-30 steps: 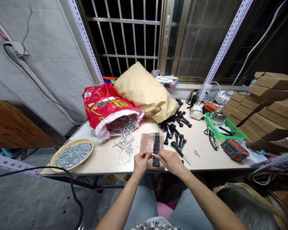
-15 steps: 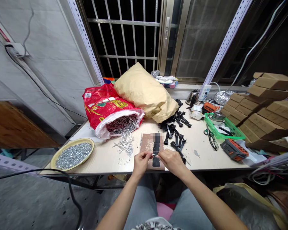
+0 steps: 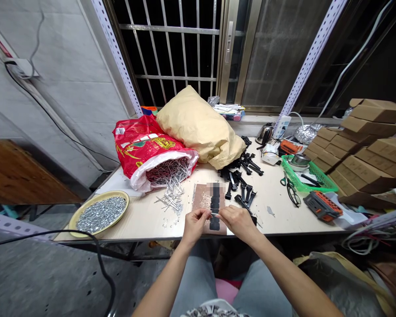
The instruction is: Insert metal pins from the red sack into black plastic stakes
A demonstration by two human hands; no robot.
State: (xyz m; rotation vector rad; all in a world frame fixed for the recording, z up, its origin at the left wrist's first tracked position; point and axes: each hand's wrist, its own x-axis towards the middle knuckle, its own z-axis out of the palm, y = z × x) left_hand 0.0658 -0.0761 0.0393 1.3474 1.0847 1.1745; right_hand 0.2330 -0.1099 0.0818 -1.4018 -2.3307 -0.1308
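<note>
My left hand (image 3: 194, 223) and my right hand (image 3: 240, 221) meet over a brown board (image 3: 199, 193) at the table's front edge. Both are closed in a pinch, one at each end of a thin, pale metal pin (image 3: 214, 214) held roughly level. Black rounded pads (image 3: 214, 224) run in a column down the board beneath it. Small pale bits (image 3: 204, 200) are scattered on the board's left part. Black plastic parts (image 3: 247, 193) with long stems lie just beyond my right hand. Loose metal pins (image 3: 172, 197) lie beyond my left hand.
A red bag (image 3: 135, 136) of metal pins leans against a large tan sack (image 3: 194, 123). A yellow bowl (image 3: 127, 207) of small metal pieces stands left. At right are scissors (image 3: 292, 193), a green basket (image 3: 330, 188), an orange-black battery (image 3: 321, 207) and stacked cardboard boxes (image 3: 356, 171).
My fingertips have drawn slightly apart, showing a little more of the pin between them. My right hand has shifted slightly right; the things on the table stay put.
</note>
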